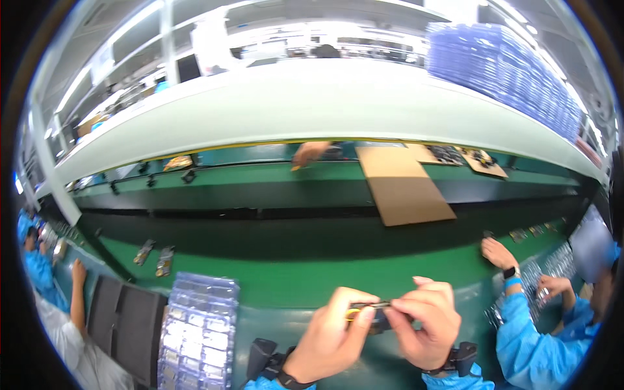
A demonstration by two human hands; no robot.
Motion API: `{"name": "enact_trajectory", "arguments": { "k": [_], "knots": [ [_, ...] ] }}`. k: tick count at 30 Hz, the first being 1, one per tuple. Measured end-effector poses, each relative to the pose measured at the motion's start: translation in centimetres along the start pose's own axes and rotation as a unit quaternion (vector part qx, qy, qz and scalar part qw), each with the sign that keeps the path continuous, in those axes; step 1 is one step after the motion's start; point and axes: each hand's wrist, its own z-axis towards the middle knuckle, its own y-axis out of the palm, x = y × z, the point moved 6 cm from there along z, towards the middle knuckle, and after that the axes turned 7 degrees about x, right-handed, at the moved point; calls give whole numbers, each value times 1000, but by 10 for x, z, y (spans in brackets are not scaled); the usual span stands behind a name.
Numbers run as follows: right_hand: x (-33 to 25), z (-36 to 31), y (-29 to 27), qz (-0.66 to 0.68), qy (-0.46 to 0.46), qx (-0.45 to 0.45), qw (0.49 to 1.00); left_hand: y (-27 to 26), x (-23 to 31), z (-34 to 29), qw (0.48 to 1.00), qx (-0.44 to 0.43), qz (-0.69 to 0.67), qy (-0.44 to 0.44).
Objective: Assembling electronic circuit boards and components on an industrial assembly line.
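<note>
Low in front of me, my left hand [330, 337] and my right hand [426, 320] meet over a small dark electronic part with a yellow wire [353, 314]. Both hands are closed on it, thumbs and fingertips pinching it from either side. The part's exact kind cannot be made out, since fingers cover much of it. Dark bands with black blocks sit around both wrists, over blue sleeves. Left of my hands lies a clear plastic tray [197, 338] with rows of compartments.
Two small circuit assemblies [165, 260] lie on the green surface [279, 263]. A black case [123, 325] stands left of the tray. Cardboard [406, 188] lies beyond, under a white shelf [312, 97] bearing stacked trays [497, 68]. Co-workers' arms [530, 325] reach in at both sides.
</note>
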Motion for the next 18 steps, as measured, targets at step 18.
{"name": "enact_trajectory", "arguments": {
  "k": [18],
  "knots": [
    [17, -15, -1, 151, 194, -133, 960, 11, 15, 4, 996, -42, 4, 73]
  ]
}}
